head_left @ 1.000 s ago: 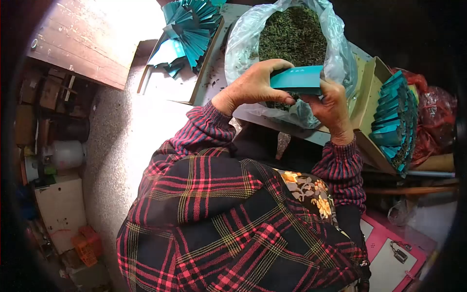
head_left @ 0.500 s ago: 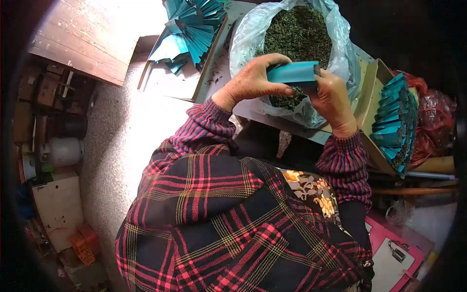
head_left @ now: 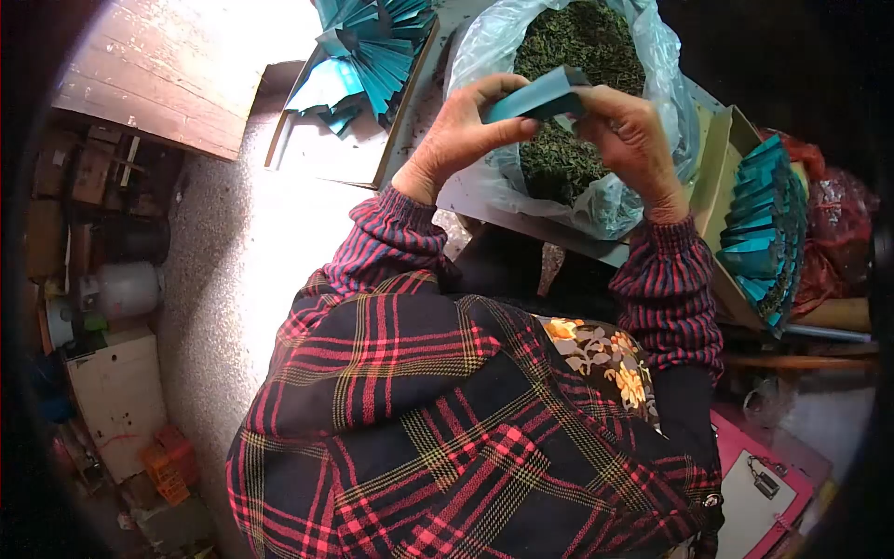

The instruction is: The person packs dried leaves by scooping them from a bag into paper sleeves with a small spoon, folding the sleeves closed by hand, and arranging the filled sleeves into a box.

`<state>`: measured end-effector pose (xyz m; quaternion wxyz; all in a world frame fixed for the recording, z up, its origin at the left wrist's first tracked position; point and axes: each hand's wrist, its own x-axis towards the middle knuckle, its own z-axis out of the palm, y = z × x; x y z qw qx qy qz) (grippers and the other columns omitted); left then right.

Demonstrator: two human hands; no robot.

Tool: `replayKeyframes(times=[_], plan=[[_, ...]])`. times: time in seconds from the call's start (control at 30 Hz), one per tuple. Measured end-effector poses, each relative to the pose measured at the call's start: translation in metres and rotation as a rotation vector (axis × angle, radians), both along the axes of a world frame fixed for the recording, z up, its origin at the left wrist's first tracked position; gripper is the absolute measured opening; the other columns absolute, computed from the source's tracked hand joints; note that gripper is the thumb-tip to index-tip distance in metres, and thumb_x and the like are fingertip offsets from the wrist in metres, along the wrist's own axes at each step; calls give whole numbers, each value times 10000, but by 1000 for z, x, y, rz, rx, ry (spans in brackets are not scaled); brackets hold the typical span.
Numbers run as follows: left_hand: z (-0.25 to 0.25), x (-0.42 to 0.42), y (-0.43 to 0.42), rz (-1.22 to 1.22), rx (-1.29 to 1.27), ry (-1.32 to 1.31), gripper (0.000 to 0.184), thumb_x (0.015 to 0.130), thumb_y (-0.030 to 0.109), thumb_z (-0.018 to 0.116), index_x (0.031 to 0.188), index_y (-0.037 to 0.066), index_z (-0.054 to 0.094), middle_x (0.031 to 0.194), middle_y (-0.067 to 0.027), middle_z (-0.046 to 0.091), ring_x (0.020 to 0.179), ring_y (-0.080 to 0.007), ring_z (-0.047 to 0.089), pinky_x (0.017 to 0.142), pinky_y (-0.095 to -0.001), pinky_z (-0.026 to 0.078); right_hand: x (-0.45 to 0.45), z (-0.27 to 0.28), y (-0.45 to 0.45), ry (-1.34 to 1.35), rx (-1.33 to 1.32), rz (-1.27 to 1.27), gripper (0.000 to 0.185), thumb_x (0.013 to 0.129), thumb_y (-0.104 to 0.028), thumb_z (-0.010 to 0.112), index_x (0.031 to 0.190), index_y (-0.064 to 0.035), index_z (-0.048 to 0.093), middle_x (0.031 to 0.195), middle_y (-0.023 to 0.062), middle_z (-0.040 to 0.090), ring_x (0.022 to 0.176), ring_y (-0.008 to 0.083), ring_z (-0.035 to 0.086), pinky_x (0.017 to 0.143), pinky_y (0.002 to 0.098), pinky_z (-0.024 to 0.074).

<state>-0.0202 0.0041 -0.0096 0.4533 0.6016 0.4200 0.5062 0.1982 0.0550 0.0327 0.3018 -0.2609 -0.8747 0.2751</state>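
My left hand (head_left: 466, 130) grips a teal foil packet (head_left: 535, 98) between thumb and fingers, above a clear plastic bag (head_left: 484, 56) of dried tea leaves (head_left: 577, 47). My right hand (head_left: 629, 140) is closed at the packet's right end; its fingertips are partly hidden, and whether they pinch the packet's edge is hard to make out. On the left, a shallow cardboard box (head_left: 391, 154) holds a fan of flat teal packets (head_left: 368, 56). More teal packets (head_left: 754, 224) stand in a row in another cardboard box (head_left: 712, 163) to my right.
A red plastic bag (head_left: 838, 205) lies beyond the right box. Lower right is a pink clipboard (head_left: 792, 475). At upper left stands a wooden surface (head_left: 158, 84). An orange crate (head_left: 168, 466) and a white cabinet (head_left: 116, 391) sit at lower left.
Both hands have risen a little, and the packet has moved up and left and tilted, its right end now higher. My right hand's fingers have shifted at that end.
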Motion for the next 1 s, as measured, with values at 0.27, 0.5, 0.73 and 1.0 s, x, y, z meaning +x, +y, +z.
replayKeyframes(times=[0.27,0.5,0.73,1.0], plan=[[-3,-13,-7,93,-16,-41,645,738,346,797,1225,6,548,1046,-18,588,960,-91,538,837,-220,436,18,-13,21,203,-167,-188,303,839,30,583,1114,-56,675,800,-22,606,734,32,520,663,179,436],[-4,-18,-12,150,36,-86,503,750,213,776,1162,17,566,936,-39,626,887,-86,574,803,-237,467,15,-26,18,-216,-61,-289,188,761,-32,609,931,-29,690,806,136,683,713,179,658,663,292,495],[0,-19,-15,184,77,-122,468,763,183,752,1163,25,570,928,-18,625,866,-69,562,783,-223,457,14,-47,34,-504,309,-386,208,727,-72,611,923,-44,675,785,166,655,775,351,641,692,421,507],[2,-29,-16,215,68,-175,464,770,176,743,1171,25,566,917,-9,623,855,-61,555,770,-212,455,6,-53,45,-771,221,-403,151,716,-80,579,832,-60,675,827,175,658,827,373,635,728,487,500]])
